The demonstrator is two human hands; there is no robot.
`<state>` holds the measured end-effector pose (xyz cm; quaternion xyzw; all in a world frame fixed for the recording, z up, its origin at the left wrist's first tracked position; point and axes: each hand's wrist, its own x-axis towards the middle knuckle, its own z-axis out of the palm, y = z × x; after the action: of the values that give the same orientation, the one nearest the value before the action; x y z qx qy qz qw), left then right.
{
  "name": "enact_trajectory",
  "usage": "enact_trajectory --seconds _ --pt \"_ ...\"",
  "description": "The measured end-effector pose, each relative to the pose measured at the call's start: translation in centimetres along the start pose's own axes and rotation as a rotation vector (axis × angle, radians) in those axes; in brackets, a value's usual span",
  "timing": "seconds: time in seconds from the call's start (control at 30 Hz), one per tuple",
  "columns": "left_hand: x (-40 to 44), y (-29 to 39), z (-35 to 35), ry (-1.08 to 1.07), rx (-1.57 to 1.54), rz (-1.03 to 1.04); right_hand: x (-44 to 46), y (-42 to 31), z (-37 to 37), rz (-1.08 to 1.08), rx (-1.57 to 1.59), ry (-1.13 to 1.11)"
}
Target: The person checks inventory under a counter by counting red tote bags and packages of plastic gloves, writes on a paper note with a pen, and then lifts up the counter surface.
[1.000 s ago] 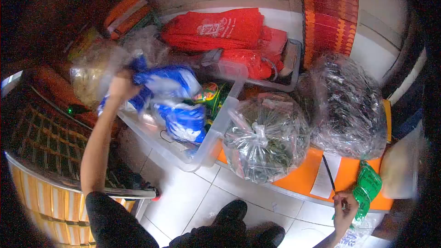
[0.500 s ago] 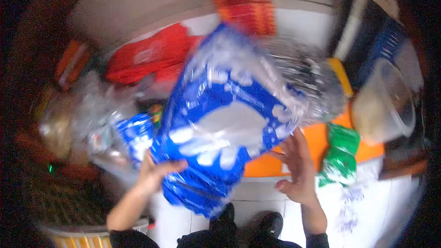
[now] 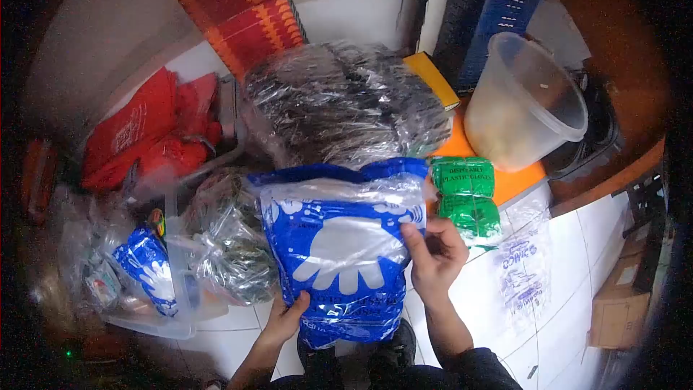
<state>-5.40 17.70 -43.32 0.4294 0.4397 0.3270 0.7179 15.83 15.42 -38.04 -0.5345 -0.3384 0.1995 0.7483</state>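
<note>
A blue and clear plastic pack of disposable gloves (image 3: pixel 346 256) with a white hand print is held up in front of me; its lettering appears upside down. My left hand (image 3: pixel 289 318) grips its lower left side, thumb on the front and fingers hidden behind. At the right edge, my right hand (image 3: pixel 437 256) pinches the pack between thumb and fingers. Just beyond that hand lies a green pack of disposable plastic gloves (image 3: pixel 468 198). Behind the blue pack sits a large clear bag with dark contents (image 3: pixel 346 105).
At left, a clear plastic bin (image 3: pixel 184 318) contains a smaller blue pack (image 3: pixel 151 267). Red cloth bags (image 3: pixel 137 130) lie behind it. A translucent bucket (image 3: pixel 505 115) stands on an orange surface (image 3: pixel 523 184) at right. A cardboard box (image 3: pixel 621 296) is on the right.
The blue pack has come lower and more upright toward me. My right hand, formerly with fingers spread beside it, now pinches its right edge. The view has swung to the right.
</note>
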Motion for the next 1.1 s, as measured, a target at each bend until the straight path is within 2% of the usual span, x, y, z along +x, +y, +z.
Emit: enact_trajectory --seconds 0.1,0.17,0.23,0.3,0.33,0.4,0.5,0.63,0.77,0.83,0.9,1.03,1.1 --pt "-0.6 1.5 1.5 -0.014 -0.137 -0.034 0.2 0.8 -0.2 0.002 -0.037 0.026" --pt "0.0 0.1 0.7 -0.125 0.021 0.082 0.3 1.2 0.0 -0.062 -0.104 0.048" --pt "0.3 -0.3 0.7 -0.130 0.083 0.138 0.0 2.4 -0.8 -0.161 -0.204 0.038" --pt "0.6 -0.1 1.8 -0.047 0.053 0.129 0.0 2.5 -0.9 -0.217 -0.213 0.003" --pt "0.8 -0.4 1.4 -0.048 0.206 0.159 0.2 2.2 -0.5 -0.281 -0.213 0.003" --pt "1.2 -1.5 1.1 -0.029 0.044 0.094 0.1 2.0 -0.5 -0.326 -0.179 0.049" --pt "1.3 -2.2 1.4 -0.010 -0.090 0.037 -0.3 2.9 -1.6 -0.530 -0.363 0.060" --pt "1.3 -3.1 1.1 0.026 -0.089 -0.044 -0.5 1.8 -1.7 -0.597 -0.272 -0.101" --pt "1.7 -4.1 0.7 0.063 -0.034 0.030 0.1 1.2 -1.8 -0.492 -0.247 -0.174" --pt "1.4 -2.7 1.5 0.108 0.033 -0.008 0.1 1.4 -1.7 -0.377 -0.069 -0.166" --pt "1.6 -3.3 1.0 0.039 0.023 0.070 0.1 1.3 -1.1 -0.225 0.145 -0.093" --pt "1.6 -3.9 0.0 -0.005 0.191 0.220 2.8 -2.4 -1.3 -0.367 -0.522 -0.464" --pt "1.5 -3.2 0.3 -0.028 0.205 0.254 3.1 -2.7 -1.0 -0.324 -0.554 -0.459"
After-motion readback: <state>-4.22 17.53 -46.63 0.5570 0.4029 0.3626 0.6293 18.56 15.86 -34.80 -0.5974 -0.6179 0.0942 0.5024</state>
